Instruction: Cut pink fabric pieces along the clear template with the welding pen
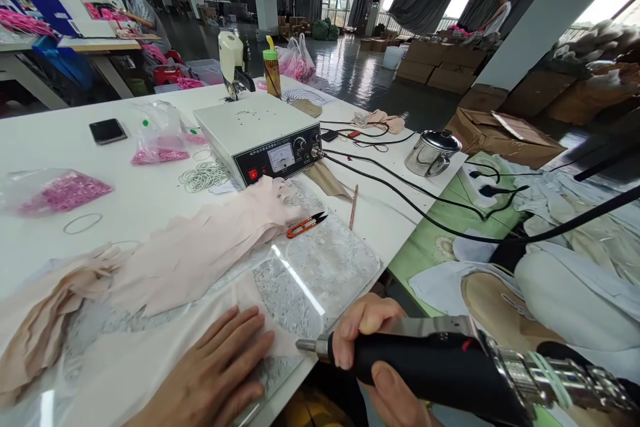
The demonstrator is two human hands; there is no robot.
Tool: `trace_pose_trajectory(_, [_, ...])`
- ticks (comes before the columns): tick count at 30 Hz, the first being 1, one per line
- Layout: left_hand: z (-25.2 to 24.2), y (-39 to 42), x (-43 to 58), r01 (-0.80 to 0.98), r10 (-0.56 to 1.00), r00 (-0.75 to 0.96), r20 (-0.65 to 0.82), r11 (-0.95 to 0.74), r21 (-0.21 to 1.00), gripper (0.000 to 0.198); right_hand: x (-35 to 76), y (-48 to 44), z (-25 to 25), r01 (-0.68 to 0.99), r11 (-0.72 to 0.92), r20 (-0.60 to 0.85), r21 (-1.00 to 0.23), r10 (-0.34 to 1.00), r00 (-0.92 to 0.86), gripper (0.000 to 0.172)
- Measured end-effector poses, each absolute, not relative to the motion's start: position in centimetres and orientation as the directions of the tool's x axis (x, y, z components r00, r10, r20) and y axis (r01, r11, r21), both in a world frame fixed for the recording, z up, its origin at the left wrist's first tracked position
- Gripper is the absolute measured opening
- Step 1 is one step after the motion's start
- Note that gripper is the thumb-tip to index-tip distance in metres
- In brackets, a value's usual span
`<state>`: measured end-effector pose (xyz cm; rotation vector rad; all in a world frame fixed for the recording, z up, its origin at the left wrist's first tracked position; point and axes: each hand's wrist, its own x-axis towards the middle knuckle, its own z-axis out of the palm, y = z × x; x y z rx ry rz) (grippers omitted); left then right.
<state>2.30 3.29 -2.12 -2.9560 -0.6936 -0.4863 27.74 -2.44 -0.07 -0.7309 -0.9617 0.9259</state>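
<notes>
My left hand (pixel 215 367) lies flat with fingers stretched out on a pale pink piece of fabric (pixel 250 293), pressing it to a clear-topped mat (pixel 345 267). My right hand (pixel 367 323) is wrapped round a black handheld ultrasonic welding gun (pixel 430 367), its metal tip pointing left. The tip rests at the right edge of the fabric, close to my left fingers; whether it touches cannot be told. Beyond lie a stack of pale pink fabric pieces (pixel 200 247) and orange-handled thread snips (pixel 306 224). A bunched fabric pile (pixel 55 313) sits at the left.
A control box (pixel 260 133) with a dial stands behind the fabric; its black cable (pixel 400 203) runs right. A steel mug (pixel 431 153) is near the table's right edge. Bags of pink pieces (pixel 65 190), elastic rings (pixel 207 175) and a phone (pixel 107 131) lie left. A co-worker (pixel 135 7) sits behind.
</notes>
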Motion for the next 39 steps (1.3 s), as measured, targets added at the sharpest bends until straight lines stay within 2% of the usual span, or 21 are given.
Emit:
trace_pose_trajectory(4, [-1.8, 3.7, 2.4, 0.416, 0.381, 0.875, 0.300, -0.907, -0.062, 0.041, 28.2, -2.6, 1.0, -0.298, 0.451, 0.378, -0.841, 0.885, 0.271, 0.015])
trace_pose_trajectory(7, [-1.0, 4.0, 2.7, 0.367, 0.316, 0.907, 0.279, -0.917, -0.156, 0.046, 28.6, -2.9, 2.1, -0.250, 0.392, 0.341, -0.885, 0.913, 0.225, 0.014])
trace_pose_trajectory(11, [-1.1, 3.7, 3.1, 0.367, 0.312, 0.921, 0.234, -0.895, -0.252, 0.052, 29.3, -3.5, 3.1, -0.235, 0.334, 0.286, -0.913, 0.934, 0.215, 0.018])
trace_pose_trajectory(15, [-1.7, 3.2, 3.4, 0.351, 0.303, 0.933, 0.194, -0.884, -0.307, 0.064, 30.4, -4.1, 3.2, -0.171, 0.271, 0.260, -0.947, 0.962, 0.086, 0.011])
trace_pose_trajectory(20, [-1.7, 2.9, 3.6, 0.347, 0.301, 0.936, 0.185, -0.877, -0.332, 0.070, 30.9, -3.9, 2.5, -0.165, 0.337, 0.323, -0.927, 0.940, 0.109, 0.011])
trace_pose_trajectory(25, [-1.4, 3.1, 3.8, 0.351, 0.306, 0.934, 0.184, -0.879, -0.323, 0.067, 29.7, -3.4, 1.2, -0.290, 0.442, 0.359, -0.849, 0.885, 0.296, 0.015])
trace_pose_trajectory(28, [-1.3, 3.1, 3.9, 0.359, 0.311, 0.931, 0.190, -0.873, -0.330, 0.068, 29.6, -3.5, 0.5, -0.343, 0.424, 0.338, -0.838, 0.898, 0.282, 0.017])
trace_pose_trajectory(33, [-1.3, 2.8, 4.3, 0.380, 0.339, 0.924, 0.176, -0.860, -0.340, 0.077, 30.0, -3.9, 0.5, -0.287, 0.389, 0.319, -0.875, 0.911, 0.262, 0.016])
trace_pose_trajectory(39, [-1.4, 2.6, 5.4, 0.413, 0.330, 0.903, 0.273, -0.842, -0.348, 0.079, 29.8, -3.9, 1.1, -0.291, 0.399, 0.316, -0.870, 0.903, 0.292, 0.015])
